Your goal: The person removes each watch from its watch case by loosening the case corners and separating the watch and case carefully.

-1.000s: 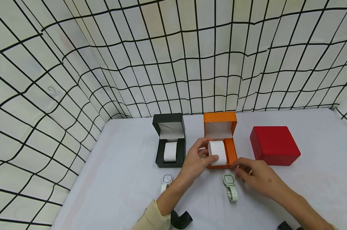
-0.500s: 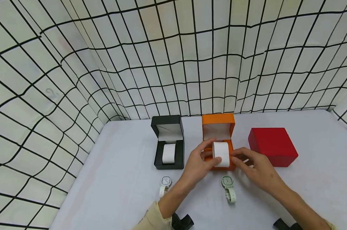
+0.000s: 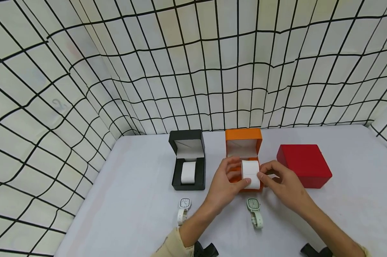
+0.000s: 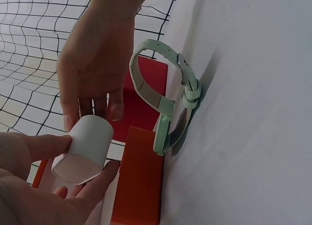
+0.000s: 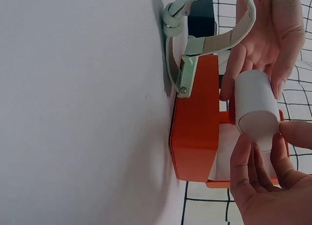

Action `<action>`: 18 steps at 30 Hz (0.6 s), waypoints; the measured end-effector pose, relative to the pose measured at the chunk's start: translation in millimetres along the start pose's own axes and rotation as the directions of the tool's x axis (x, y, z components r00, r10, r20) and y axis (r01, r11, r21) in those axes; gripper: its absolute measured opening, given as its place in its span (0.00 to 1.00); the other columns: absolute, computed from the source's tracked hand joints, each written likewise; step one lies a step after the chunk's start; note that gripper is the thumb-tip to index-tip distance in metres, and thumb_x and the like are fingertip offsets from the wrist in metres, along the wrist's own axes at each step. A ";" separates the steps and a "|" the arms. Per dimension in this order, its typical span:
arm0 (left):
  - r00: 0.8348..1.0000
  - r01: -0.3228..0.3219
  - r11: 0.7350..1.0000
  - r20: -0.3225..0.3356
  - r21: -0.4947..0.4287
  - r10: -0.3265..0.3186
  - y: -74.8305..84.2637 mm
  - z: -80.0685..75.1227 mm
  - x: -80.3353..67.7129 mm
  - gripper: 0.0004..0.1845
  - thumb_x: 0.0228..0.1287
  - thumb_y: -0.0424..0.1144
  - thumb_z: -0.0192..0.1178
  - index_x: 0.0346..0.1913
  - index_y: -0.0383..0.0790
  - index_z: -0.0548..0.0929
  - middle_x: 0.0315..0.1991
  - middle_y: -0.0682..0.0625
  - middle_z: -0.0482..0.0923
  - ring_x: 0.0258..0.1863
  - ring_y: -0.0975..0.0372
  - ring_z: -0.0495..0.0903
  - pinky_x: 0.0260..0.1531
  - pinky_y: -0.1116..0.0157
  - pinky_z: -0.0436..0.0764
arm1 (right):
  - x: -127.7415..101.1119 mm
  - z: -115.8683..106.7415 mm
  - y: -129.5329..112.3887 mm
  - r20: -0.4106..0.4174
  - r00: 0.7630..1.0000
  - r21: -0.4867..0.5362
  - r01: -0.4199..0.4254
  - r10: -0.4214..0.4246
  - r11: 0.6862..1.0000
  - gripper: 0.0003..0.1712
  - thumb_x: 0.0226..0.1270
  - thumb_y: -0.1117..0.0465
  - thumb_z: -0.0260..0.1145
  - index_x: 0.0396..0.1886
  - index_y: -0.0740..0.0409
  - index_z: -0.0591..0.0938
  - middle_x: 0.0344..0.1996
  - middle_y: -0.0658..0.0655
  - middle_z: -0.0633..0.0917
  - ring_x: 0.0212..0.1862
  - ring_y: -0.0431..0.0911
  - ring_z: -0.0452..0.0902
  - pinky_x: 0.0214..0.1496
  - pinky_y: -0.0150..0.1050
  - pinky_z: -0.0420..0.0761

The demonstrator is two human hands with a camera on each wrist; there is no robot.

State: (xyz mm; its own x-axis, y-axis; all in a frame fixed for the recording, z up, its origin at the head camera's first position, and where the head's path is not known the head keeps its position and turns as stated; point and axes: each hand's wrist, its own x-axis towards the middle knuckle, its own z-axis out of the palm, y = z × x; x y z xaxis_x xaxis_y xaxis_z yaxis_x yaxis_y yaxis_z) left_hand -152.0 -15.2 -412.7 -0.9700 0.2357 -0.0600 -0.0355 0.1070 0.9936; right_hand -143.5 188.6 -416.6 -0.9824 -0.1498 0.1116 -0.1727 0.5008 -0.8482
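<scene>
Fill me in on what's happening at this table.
A person is holding a hollow white cushion between the left hand and right hand, over an open orange box. A green watch lies in front of that box. To the left, an open black box has its own cushion, with a white watch in front. A red box sits closed.

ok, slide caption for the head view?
Left hand and right hand hold a white cushion over an open orange box, a pale-green watch in front.
</scene>
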 end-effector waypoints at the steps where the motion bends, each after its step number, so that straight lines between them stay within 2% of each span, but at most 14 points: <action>1: 1.000 -0.001 1.000 -0.002 -0.002 0.001 -0.6 0.3 0.1 0.32 0.65 0.31 0.71 0.69 0.43 0.70 0.67 0.46 0.78 0.61 0.58 0.84 0.58 0.62 0.86 | 0.6 -0.2 0.6 0.001 1.000 0.006 -0.004 0.004 1.000 0.12 0.73 0.58 0.70 0.51 0.56 0.80 0.50 0.56 0.85 0.46 0.44 0.81 0.47 0.23 0.82; 4: 1.000 -0.002 1.000 0.003 -0.014 0.002 -1.5 0.9 0.1 0.29 0.64 0.31 0.72 0.65 0.42 0.72 0.65 0.46 0.80 0.60 0.59 0.84 0.57 0.63 0.87 | 2.2 -0.4 2.4 -0.002 1.000 0.015 -0.015 0.015 1.000 0.11 0.73 0.58 0.69 0.50 0.56 0.81 0.51 0.57 0.84 0.46 0.44 0.81 0.47 0.24 0.83; 9: 1.000 -0.013 0.999 0.015 -0.042 0.014 -1.4 1.2 -0.4 0.30 0.62 0.26 0.71 0.65 0.39 0.73 0.65 0.42 0.80 0.59 0.56 0.85 0.59 0.62 0.86 | 4.6 0.5 2.5 -0.018 0.999 0.013 -0.029 0.029 1.000 0.11 0.74 0.56 0.69 0.48 0.56 0.82 0.54 0.58 0.84 0.47 0.44 0.80 0.47 0.24 0.83; 14: 0.999 -0.036 0.999 0.015 -0.003 0.036 -3.0 2.4 -0.6 0.32 0.62 0.24 0.71 0.67 0.37 0.73 0.66 0.39 0.78 0.60 0.53 0.86 0.57 0.64 0.86 | 5.2 2.9 1.4 -0.034 0.999 0.024 -0.031 0.031 0.999 0.11 0.74 0.56 0.68 0.48 0.57 0.82 0.54 0.58 0.84 0.51 0.47 0.79 0.48 0.24 0.82; 18: 0.998 -0.060 0.997 0.006 0.039 0.060 -5.2 2.9 -0.9 0.33 0.62 0.24 0.71 0.70 0.35 0.72 0.67 0.37 0.76 0.60 0.50 0.86 0.55 0.64 0.86 | 5.1 5.9 2.5 -0.032 0.999 0.044 -0.031 0.033 0.999 0.13 0.75 0.57 0.68 0.52 0.59 0.80 0.54 0.60 0.83 0.54 0.51 0.79 0.48 0.22 0.82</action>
State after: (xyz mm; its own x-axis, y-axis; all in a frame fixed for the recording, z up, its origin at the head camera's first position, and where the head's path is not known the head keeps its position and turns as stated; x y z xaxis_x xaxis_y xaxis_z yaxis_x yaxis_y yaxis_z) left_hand -150.2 -13.2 -418.1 -0.9688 0.2477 -0.0010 0.0322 0.1300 0.9910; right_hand -148.5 184.1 -421.2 -0.9893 -0.1058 0.1002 -0.1385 0.4671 -0.8733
